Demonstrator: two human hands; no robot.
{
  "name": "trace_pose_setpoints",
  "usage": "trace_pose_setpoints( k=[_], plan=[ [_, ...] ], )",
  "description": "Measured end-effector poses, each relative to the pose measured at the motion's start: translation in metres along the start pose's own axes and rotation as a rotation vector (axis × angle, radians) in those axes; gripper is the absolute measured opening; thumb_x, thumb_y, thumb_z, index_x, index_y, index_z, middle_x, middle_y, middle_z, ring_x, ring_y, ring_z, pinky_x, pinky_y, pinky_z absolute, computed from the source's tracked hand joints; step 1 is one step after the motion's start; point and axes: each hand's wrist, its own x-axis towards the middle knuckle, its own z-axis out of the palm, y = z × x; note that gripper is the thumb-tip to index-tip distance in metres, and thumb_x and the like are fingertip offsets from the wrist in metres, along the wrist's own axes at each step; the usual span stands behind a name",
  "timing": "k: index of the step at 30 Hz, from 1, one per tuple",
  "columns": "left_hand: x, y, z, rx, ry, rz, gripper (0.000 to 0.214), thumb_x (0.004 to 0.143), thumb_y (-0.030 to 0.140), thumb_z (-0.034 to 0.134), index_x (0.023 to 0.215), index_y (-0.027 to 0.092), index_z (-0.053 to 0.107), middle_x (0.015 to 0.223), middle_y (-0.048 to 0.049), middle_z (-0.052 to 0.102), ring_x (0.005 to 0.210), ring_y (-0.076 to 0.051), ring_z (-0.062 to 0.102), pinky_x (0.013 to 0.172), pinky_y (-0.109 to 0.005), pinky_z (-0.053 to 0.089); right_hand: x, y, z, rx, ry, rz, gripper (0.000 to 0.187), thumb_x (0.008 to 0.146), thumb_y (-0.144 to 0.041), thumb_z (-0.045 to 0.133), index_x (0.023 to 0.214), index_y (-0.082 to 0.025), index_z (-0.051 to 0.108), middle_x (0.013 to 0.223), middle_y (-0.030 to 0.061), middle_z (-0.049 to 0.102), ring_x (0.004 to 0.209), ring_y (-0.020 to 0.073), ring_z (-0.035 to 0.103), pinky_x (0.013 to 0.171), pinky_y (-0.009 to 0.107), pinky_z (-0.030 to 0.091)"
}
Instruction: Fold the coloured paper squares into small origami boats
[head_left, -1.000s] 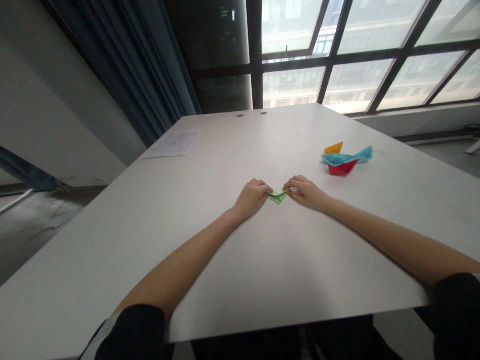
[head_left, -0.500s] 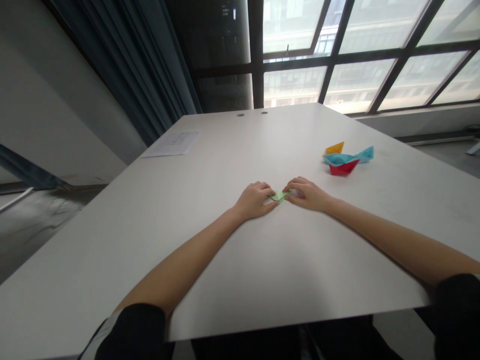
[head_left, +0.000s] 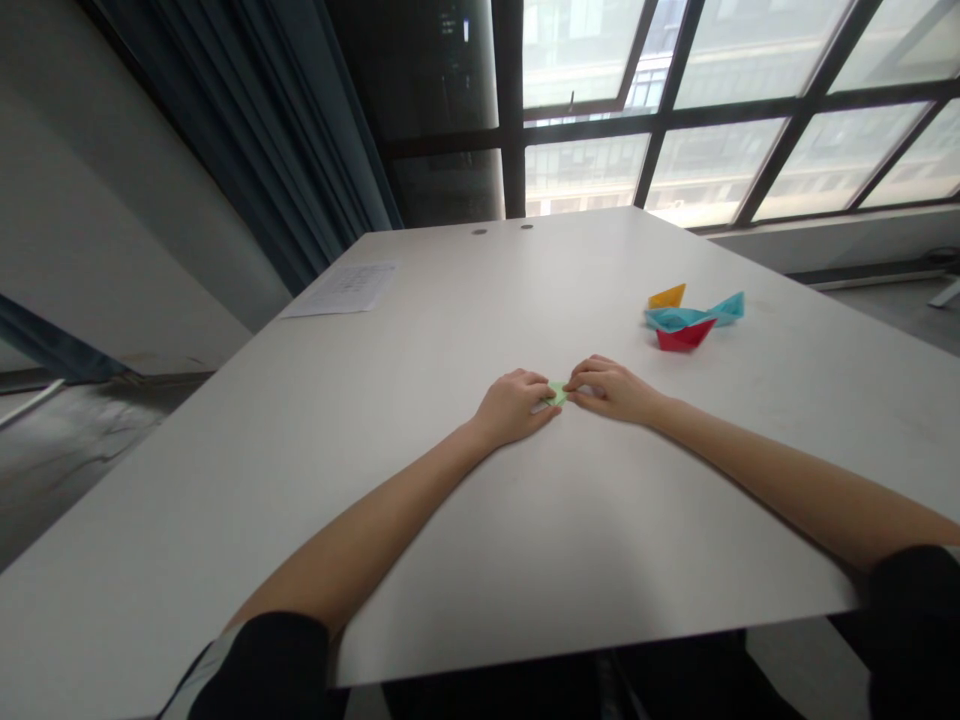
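A small folded piece of light green paper (head_left: 558, 393) is held low over the white table (head_left: 480, 530), between my two hands. My left hand (head_left: 516, 406) pinches its left side, thumb below and fingers above. From the other side, my right hand (head_left: 609, 389) has its thumb and fingertips closed on the right edge. The fingers cover much of the paper, so its exact folded shape is hidden.
Folded paper boats stand together on the right: a yellow one (head_left: 667, 297), a blue one (head_left: 679, 319) and a red one (head_left: 684, 337). A printed sheet (head_left: 341, 290) lies at the far left. Windows (head_left: 589, 170) and a blue curtain (head_left: 277, 130) are behind the table.
My hands have drawn slightly closer together, and less of the green paper shows between them. Its visible shape has changed from a wide V to a smaller patch.
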Motion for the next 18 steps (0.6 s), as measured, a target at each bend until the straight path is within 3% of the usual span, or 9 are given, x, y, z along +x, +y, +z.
trace_pose_setpoints(
  k=[8, 18],
  plan=[
    [0.001, 0.008, 0.005, 0.048, 0.004, -0.017, 0.017, 0.080, 0.028, 0.053, 0.083, 0.018, 0.066, 0.095, -0.0068, 0.066, 0.092, -0.019, 0.056, 0.085, -0.032, 0.044, 0.001, 0.000, 0.000, 0.031, -0.003, -0.025, 0.017, 0.083, -0.027, 0.050, 0.089, -0.022, 0.065, 0.088, 0.0067, 0.064, 0.083, 0.0184, 0.057, 0.078, 0.035, 0.047],
    [0.005, 0.017, 0.000, 0.263, -0.121, 0.030, 0.022, 0.086, 0.027, 0.043, 0.084, 0.015, 0.061, 0.087, -0.0096, 0.064, 0.084, -0.020, 0.058, 0.079, -0.034, 0.045, 0.003, -0.004, -0.003, 0.044, -0.039, -0.001, 0.020, 0.084, -0.026, 0.049, 0.088, -0.021, 0.067, 0.080, 0.0052, 0.069, 0.077, 0.0177, 0.060, 0.074, 0.032, 0.048]
  ],
)
